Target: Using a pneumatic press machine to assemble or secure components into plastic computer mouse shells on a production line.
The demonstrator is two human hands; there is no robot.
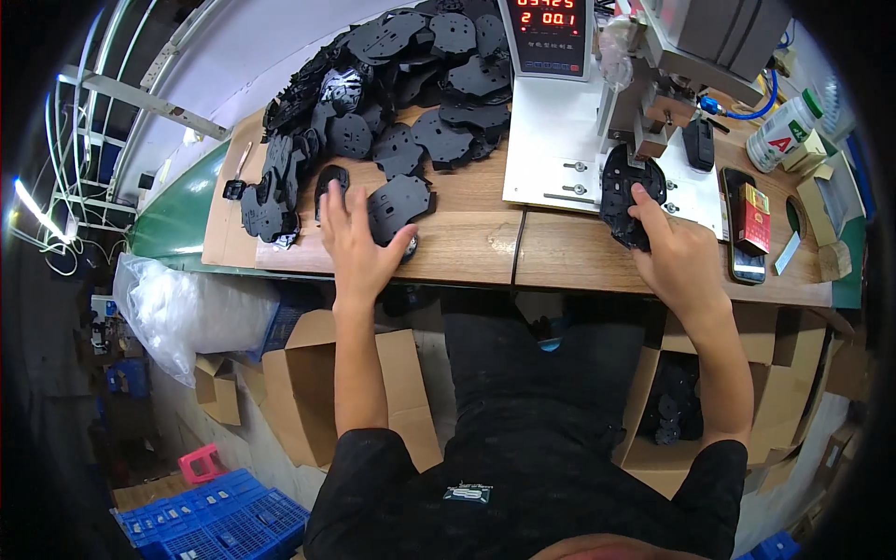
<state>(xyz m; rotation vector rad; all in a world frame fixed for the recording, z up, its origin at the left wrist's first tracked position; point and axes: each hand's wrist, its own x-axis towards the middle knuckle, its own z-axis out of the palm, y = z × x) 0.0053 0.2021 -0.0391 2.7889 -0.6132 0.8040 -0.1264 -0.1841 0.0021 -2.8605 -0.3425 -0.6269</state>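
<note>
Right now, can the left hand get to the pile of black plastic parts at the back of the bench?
Probably yes. The left hand already lies on a black part at the pile's near edge, and nothing stands between them.

A grey counter screen with red digits stands at the worktop's back, a red carton lies on a phone right, beside a white bottle's red-green label.
</note>
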